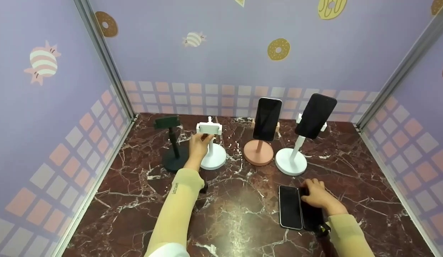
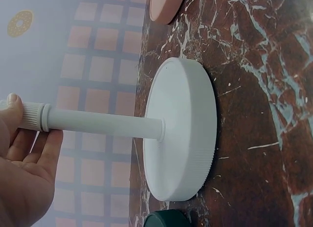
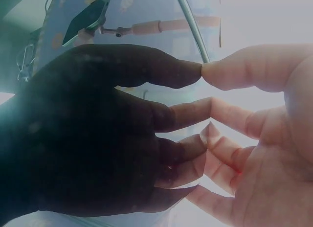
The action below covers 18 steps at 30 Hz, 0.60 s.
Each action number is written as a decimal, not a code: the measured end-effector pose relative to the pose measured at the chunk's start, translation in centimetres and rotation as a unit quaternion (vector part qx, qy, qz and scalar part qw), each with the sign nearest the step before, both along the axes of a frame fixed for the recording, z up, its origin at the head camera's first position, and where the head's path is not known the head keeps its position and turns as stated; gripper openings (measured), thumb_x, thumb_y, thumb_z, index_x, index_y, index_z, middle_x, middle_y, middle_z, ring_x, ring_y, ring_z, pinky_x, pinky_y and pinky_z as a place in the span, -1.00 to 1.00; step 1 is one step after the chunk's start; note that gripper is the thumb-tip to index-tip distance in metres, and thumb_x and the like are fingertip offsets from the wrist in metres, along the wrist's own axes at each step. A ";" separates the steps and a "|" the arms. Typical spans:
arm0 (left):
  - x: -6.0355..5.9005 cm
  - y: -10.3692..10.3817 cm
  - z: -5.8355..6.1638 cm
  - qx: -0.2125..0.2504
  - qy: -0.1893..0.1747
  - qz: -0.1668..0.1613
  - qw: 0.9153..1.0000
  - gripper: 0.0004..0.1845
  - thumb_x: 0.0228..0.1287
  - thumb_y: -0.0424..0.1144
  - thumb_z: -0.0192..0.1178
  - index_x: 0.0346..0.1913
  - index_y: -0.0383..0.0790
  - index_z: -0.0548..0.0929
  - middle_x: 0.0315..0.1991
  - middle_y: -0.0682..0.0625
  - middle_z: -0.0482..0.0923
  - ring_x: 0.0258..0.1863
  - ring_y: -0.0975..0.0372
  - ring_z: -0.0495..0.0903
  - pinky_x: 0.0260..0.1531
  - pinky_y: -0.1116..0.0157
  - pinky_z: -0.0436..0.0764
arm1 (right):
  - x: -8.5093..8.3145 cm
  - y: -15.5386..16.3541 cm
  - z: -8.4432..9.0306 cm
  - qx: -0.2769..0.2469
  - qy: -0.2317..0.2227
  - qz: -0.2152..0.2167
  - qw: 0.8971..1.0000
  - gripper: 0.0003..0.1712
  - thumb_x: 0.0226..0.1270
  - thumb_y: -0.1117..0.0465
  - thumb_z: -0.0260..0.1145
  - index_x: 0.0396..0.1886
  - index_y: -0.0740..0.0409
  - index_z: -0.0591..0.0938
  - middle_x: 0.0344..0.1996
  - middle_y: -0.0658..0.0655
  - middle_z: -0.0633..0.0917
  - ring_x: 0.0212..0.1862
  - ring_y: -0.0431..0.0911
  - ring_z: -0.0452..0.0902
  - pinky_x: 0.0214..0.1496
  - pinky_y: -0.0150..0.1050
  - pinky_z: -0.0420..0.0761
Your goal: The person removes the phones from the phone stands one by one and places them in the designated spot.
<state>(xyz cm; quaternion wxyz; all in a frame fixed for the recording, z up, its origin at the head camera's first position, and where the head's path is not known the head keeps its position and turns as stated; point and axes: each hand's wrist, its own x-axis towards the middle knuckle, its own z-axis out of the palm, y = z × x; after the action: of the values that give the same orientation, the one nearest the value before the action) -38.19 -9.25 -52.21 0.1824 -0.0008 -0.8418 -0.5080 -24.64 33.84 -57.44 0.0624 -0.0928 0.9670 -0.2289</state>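
Note:
In the head view, my left hand holds a white phone stand just below its empty holder. The left wrist view shows its thumb and fingers around the ribbed collar of the upright. My right hand is over a dark phone lying flat on the table. In the right wrist view, the thumb and fingertips of this hand touch a glossy surface that mirrors them. Alongside lies a second phone with a silver edge.
A dark green stand with an empty holder is left of the white one. To the right, a pink stand and another white stand each carry an upright phone. Patterned panels enclose the marble-look table.

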 end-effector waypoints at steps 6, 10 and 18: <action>-0.1 -0.1 -0.1 -0.008 0.011 -0.006 1.000 -0.68 0.31 -0.18 0.38 -0.31 -0.48 0.76 -0.18 -0.34 0.77 -0.11 -0.15 0.71 0.02 -0.07 0.66 | 0.1 0.0 0.1 0.000 0.004 -0.002 1.000 -0.54 0.04 0.30 0.41 -0.03 0.35 0.56 -0.06 0.42 0.51 -0.01 0.27 0.32 0.11 0.26 0.39; 0.0 -0.2 -0.2 -0.010 -0.003 -0.008 1.000 -0.68 0.34 -0.14 0.37 -0.28 -0.43 0.76 -0.16 -0.30 0.78 -0.08 -0.12 0.72 0.05 -0.05 0.66 | 0.0 0.0 0.2 -0.002 0.002 -0.003 1.000 -0.56 0.07 0.29 0.38 -0.03 0.36 0.56 -0.05 0.43 0.51 -0.01 0.28 0.32 0.11 0.26 0.39; 0.2 -0.2 -0.2 -0.001 -0.012 -0.005 1.000 -0.72 0.33 -0.15 0.38 -0.22 -0.38 0.77 -0.13 -0.26 0.79 -0.04 -0.09 0.73 0.08 -0.03 0.66 | -0.2 0.0 0.3 0.003 0.001 -0.007 1.000 -0.59 0.11 0.26 0.34 -0.04 0.36 0.57 -0.05 0.41 0.54 -0.02 0.26 0.35 0.12 0.24 0.40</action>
<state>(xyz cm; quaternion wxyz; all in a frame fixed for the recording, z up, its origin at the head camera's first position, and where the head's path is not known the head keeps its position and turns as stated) -38.03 -9.44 -52.45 0.1698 0.0013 -0.8443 -0.5083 -24.79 33.84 -57.10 0.0603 -0.0863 0.9683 -0.2265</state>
